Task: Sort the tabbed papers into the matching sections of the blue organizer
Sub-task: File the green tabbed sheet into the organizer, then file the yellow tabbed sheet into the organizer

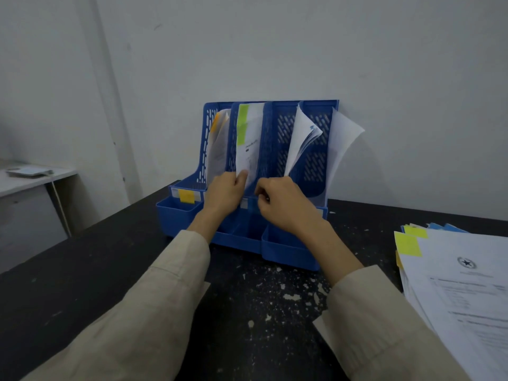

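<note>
Filing step in progress. A white printed sheet with green sticky tabs (pixel 247 138) stands upright in the second section from the left of the blue perforated plastic organizer (pixel 277 243), which sits on the black speckled tabletop (pixel 242 303) against the wall. The left hand (pixel 224 192) has a narrow grip, thumb and fingers pinching the sheet's lower edge. The right hand (pixel 277 200) is loosely curled at the divider just beside it; whether it holds anything cannot be told. The next move probably calls for seating the sheet, then drawing another from the stack of tabbed white papers (pixel 461 287) at right.
</note>
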The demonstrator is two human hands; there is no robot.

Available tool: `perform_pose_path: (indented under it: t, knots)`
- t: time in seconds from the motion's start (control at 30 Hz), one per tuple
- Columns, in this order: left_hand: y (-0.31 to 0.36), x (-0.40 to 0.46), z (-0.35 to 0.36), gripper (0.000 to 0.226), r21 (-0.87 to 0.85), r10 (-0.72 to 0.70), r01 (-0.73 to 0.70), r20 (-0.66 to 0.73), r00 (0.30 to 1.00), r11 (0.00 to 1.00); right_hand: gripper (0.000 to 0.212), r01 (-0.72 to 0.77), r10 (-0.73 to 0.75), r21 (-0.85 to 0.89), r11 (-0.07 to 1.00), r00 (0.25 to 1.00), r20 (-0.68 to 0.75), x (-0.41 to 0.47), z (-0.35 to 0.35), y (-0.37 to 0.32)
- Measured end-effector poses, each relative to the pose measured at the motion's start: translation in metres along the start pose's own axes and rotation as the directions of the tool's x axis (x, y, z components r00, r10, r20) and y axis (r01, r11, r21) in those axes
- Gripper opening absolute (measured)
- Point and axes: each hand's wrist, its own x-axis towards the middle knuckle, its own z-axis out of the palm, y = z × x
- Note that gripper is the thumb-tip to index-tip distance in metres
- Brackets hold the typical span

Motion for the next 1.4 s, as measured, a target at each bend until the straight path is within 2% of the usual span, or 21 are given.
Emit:
perform_pose_path:
  t: [0.1, 0.2, 0.23, 0.3, 0.37, 0.43, 0.47, 0.63, 0.87, 0.93, 1.03, 1.13, 1.27, 1.33, 1.4]
  knots:
    - [-0.001, -0.002, 0.0, 0.055, 0.055, -0.017, 0.017, 0.005, 1.0, 0.998, 0.018, -0.003, 0.003, 0.003, 1.0, 1.0, 0.003, 0.0, 0.001, 0.0]
    - [0.0, -0.003, -0.004, 0.055, 0.224, -0.056, 0.03, 0.111, 0.992, 0.974, 0.018, -0.001, 0.001, 0.012, 1.0, 1.0, 0.001, 0.001, 0.0, 0.001]
    - [-0.001, -0.002, -0.005, 0.055, 0.237, -0.065, 0.03, 0.138, 0.988, 0.971, 0.019, 0.002, -0.002, 0.018, 1.0, 1.0, 0.0, 0.0, 0.0, 0.001]
    - [-0.004, 0.0, -0.008, 0.055, 0.137, -0.05, 0.029, 0.157, 0.986, 0.99, 0.018, 0.007, -0.007, 0.031, 0.999, 1.0, -0.001, -0.001, 0.0, 0.002]
    - [-0.006, 0.0, -0.011, 0.05, -0.021, 0.028, -0.027, 0.057, 0.998, 0.999, 0.018, -0.001, 0.002, 0.034, 0.999, 1.0, -0.002, -0.001, -0.001, 0.002]
    - [-0.006, 0.0, -0.013, 0.046, -0.032, 0.112, -0.114, -0.064, 0.992, 0.993, 0.019, -0.01, 0.01, 0.032, 0.999, 1.0, -0.001, 0.0, -0.001, 0.002]
    - [-0.005, 0.0, -0.013, 0.046, -0.002, 0.128, -0.128, -0.08, 0.989, 0.992, 0.02, -0.012, 0.012, 0.031, 0.999, 1.0, 0.002, 0.0, -0.001, 0.002]
    - [-0.011, 0.001, -0.01, 0.052, 0.112, 0.078, -0.078, 0.005, 0.997, 0.991, 0.021, -0.015, 0.015, 0.032, 0.999, 1.0, 0.009, -0.001, -0.001, 0.001]
    - [-0.013, -0.005, -0.012, 0.056, 0.154, 0.036, -0.044, 0.055, 0.998, 0.987, 0.02, -0.019, 0.019, 0.018, 1.0, 1.0, 0.011, 0.0, -0.001, 0.001]
    - [-0.013, -0.01, -0.014, 0.053, 0.091, 0.073, -0.074, 0.019, 0.997, 0.993, 0.019, -0.022, 0.021, 0.018, 1.0, 0.999, 0.026, 0.001, 0.0, 0.001]
    - [-0.012, -0.021, -0.02, 0.049, 0.041, 0.109, -0.105, -0.107, 0.988, 0.994, 0.02, -0.006, 0.004, 0.029, 1.0, 0.997, 0.073, -0.001, -0.002, 0.002]
    - [-0.008, -0.031, -0.03, 0.036, -0.029, 0.177, -0.191, -0.251, 0.952, 0.981, 0.021, 0.032, -0.037, 0.046, 0.998, 0.992, 0.124, -0.006, -0.016, -0.001]
    - [0.018, -0.044, -0.038, 0.007, -0.038, 0.36, -0.424, -0.465, 0.809, 0.905, 0.02, 0.054, -0.053, 0.002, 0.999, 0.986, 0.156, -0.021, -0.054, -0.001]
    - [0.042, -0.051, -0.035, 0.005, -0.016, 0.468, -0.538, -0.47, 0.748, 0.843, 0.02, 0.032, -0.028, -0.026, 0.999, 0.989, 0.145, -0.036, -0.075, 0.004]
    - [0.07, -0.058, -0.028, 0.01, -0.014, 0.569, -0.628, -0.407, 0.714, 0.778, 0.019, -0.016, 0.023, -0.061, 0.998, 0.992, 0.125, -0.053, -0.096, 0.013]
